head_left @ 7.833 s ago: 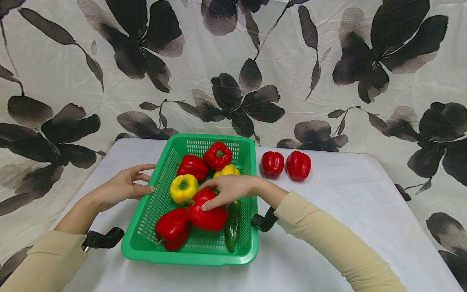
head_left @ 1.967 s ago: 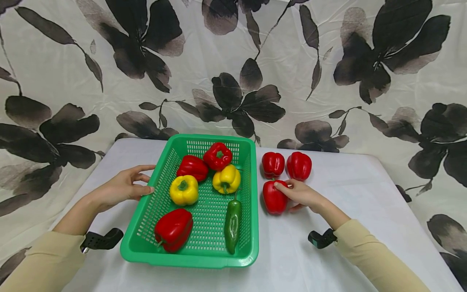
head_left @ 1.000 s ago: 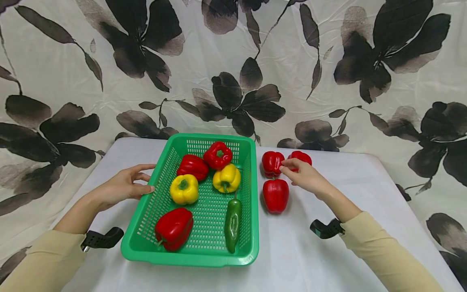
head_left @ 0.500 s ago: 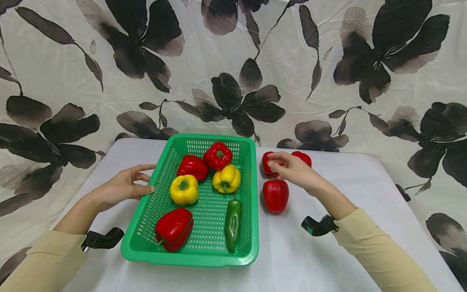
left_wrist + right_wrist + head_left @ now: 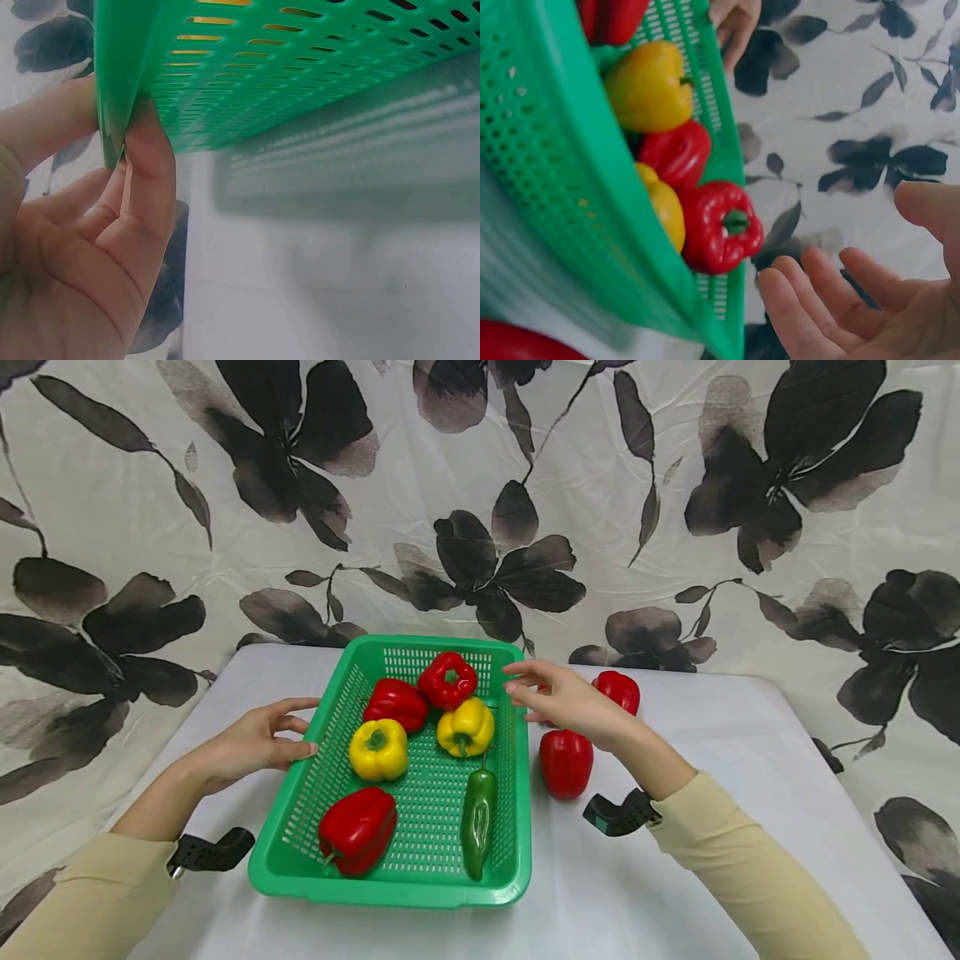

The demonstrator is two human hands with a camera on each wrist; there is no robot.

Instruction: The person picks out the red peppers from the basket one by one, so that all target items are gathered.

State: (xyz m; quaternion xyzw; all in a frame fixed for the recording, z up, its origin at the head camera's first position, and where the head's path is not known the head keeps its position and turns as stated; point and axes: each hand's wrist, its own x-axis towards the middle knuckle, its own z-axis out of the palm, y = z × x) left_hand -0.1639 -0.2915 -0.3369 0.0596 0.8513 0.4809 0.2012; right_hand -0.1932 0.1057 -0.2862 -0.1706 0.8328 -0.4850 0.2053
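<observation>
My left hand (image 5: pixel 258 739) pinches the left rim of a green plastic basket (image 5: pixel 360 893); in the left wrist view thumb and fingers lie on either side of the rim (image 5: pixel 112 90). Over the basket's right rim, near its back corner, my right hand (image 5: pixel 566 697) hovers with loosely spread fingers and nothing in them. Inside the basket lie a front red bell pepper (image 5: pixel 356 831), two red ones (image 5: pixel 396 704) at the back, two yellow bell peppers (image 5: pixel 378 749) and a long green chili pepper (image 5: pixel 478 827).
Right of the basket, a red bell pepper (image 5: pixel 566 764) and another red bell pepper (image 5: pixel 618 691) rest on the white tabletop (image 5: pixel 712 752). A third there is mostly hidden behind my right hand. Flower-patterned cloth (image 5: pixel 465 552) stands behind the table.
Earlier my right hand took a red bell pepper from the basket and set it on the table. Since releasing it, the hand has moved left to the basket's rim. The left hand stayed put.
</observation>
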